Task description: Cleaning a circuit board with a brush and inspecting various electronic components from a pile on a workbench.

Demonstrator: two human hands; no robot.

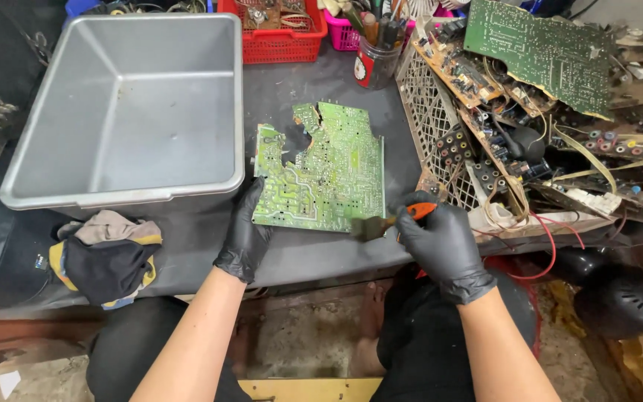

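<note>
A broken green circuit board [320,173] is laid flat on the dark bench [314,257], solder side up, its upper left edge cracked away. The board's lower left corner is gripped by the gloved left hand [245,229]. At the board's lower right corner, a small brush [390,220] with an orange handle is held in the gloved right hand [440,240], bristles touching the board's edge. Left of the board, a grey tub [129,112] is seen, just beside it. Below the tub, a crumpled rag [106,257] is lying. Right of the board, a heap of scrap boards [537,97] is piled against a mesh panel [429,112]. Behind the board, a red basket [280,33] is placed.
</note>
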